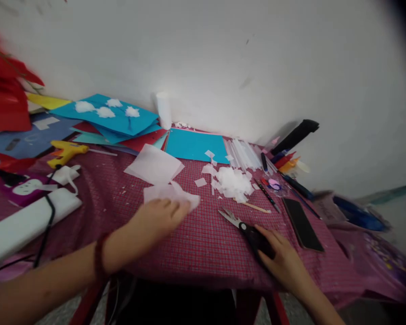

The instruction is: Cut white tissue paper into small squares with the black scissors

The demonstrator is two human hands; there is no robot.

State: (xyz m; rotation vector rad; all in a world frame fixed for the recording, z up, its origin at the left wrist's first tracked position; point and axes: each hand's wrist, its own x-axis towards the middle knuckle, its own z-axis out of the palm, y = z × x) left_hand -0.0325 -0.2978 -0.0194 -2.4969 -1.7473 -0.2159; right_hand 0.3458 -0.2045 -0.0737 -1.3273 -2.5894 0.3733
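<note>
My left hand point(164, 219) has its fingers curled on a thin white tissue paper sheet point(157, 192), whose right edge stands up beside the thumb. Just behind it lies another stack of tissue sheets point(154, 163). On the right, my right hand point(284, 257) grips the black handles of a pair of scissors point(245, 227). The blades rest low over the checked cloth, slightly apart, pointing to the upper left. Beyond them sits a heap of small cut tissue pieces point(235, 183), with a few loose squares point(200, 182) beside it.
A blue card point(196, 144) lies at the back. Further left are blue sheets with white tufts point(104, 112), a yellow glue gun point(66, 152) and a white power strip point(37, 221) with cables. A phone point(302, 224), pencil point(269, 197) and glue sticks point(245, 153) lie right.
</note>
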